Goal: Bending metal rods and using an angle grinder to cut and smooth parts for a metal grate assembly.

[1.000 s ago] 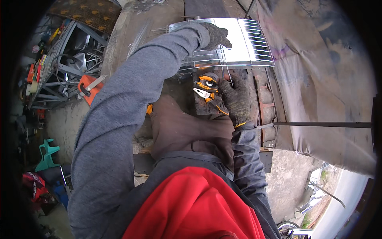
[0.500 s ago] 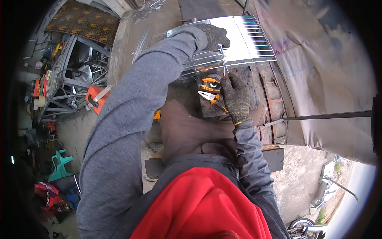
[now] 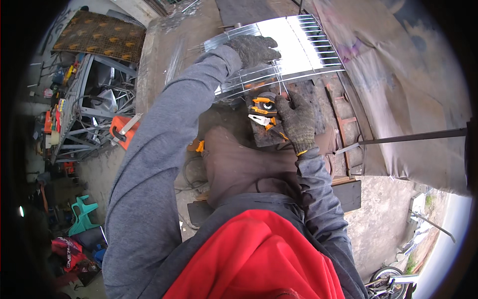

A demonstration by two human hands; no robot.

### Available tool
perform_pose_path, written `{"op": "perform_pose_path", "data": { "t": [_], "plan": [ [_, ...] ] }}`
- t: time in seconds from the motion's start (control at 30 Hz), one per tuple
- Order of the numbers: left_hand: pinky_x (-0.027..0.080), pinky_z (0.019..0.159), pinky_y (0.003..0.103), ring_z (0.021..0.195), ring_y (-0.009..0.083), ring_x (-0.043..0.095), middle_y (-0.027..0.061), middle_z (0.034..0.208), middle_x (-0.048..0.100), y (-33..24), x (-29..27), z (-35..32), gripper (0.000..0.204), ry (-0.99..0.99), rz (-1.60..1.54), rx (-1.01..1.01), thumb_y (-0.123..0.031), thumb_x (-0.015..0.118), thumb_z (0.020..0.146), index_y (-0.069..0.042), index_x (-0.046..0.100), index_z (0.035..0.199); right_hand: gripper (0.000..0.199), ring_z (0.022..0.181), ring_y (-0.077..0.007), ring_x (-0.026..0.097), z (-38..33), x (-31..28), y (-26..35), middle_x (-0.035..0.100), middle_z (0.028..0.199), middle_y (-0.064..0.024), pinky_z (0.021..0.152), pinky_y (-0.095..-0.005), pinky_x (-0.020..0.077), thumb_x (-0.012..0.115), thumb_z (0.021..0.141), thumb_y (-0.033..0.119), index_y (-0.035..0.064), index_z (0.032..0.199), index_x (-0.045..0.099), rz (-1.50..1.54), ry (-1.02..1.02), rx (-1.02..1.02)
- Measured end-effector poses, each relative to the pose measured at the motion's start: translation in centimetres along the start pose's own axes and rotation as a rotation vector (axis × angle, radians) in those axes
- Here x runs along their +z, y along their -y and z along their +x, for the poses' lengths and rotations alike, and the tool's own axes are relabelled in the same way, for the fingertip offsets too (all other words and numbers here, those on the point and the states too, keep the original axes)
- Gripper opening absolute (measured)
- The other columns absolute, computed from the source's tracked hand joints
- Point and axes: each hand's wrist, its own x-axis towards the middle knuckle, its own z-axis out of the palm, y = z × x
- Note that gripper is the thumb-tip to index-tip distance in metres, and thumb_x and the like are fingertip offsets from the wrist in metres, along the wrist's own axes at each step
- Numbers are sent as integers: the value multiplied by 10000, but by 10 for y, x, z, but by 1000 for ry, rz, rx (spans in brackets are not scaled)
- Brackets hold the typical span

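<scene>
So the left hand (image 3: 252, 51), in a dark knit work glove, was out over the wire rack (image 3: 243, 75), with the palm facing down. Its fingers (image 3: 269, 43) were bunched fairly close together and a bit bent, pointing off to the right along the shiny metal sheet (image 3: 294, 45) that lay with the rack. Whether they were actually gripping a wire or just resting there, I can't tell, since the glove hid whatever was under it.

The right hand (image 3: 300, 119), same kind of glove with a yellow cuff edge, sat closer to the body, just below the near edge of the rack. Thumb and forefinger were nearly closed around the lower end of a thin metal rod (image 3: 281, 82), which ran up from there across the rack's near wires toward the left hand. The other fingers were curled in and mostly out of sight.

Right beside that hand, on the dark wooden counter (image 3: 263, 139), were pliers (image 3: 265, 121) with orange and black handles, jaws toward the left, and just past them a round orange-and-black tool (image 3: 263, 104). The rack and sheet were beyond both tools, slightly bowed, though the fisheye may be doing some of that.
</scene>
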Motion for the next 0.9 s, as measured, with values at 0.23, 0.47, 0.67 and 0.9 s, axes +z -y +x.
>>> {"op": "perform_pose_path", "data": {
  "t": [0.23,0.47,0.67,0.9],
  "plan": [
    [398,1116,414,1333,291,473,88,1482,455,-2,8,-11,415,-42,54,12,-348,467,996,-208,537,1381,343,761,-192,658,-1,2,2,694,853,-109,709,-334,521,684,902,292,8,1095,668,-138,-25,-16],
    [375,1127,418,1341,285,460,94,1488,446,-9,-2,-6,463,6,57,6,-399,469,989,-201,518,1406,413,766,-216,663,4,-25,-12,694,859,-115,708,-337,531,619,943,384,13,1116,670,-110,40,-61],
    [397,1108,399,1318,281,482,77,1476,464,0,12,-8,433,-57,-38,8,-399,522,966,-213,562,1355,494,717,-112,600,-33,-83,-24,682,903,-58,634,-270,489,471,1028,459,36,1227,631,182,-164,250],
    [401,1108,390,1339,276,470,70,1458,493,0,4,-8,403,-23,-52,-65,-400,531,966,-245,584,1335,305,747,-100,577,-107,-115,-107,627,815,-35,713,-264,484,555,1004,280,-2,1081,640,16,-407,114]
  ]
}}
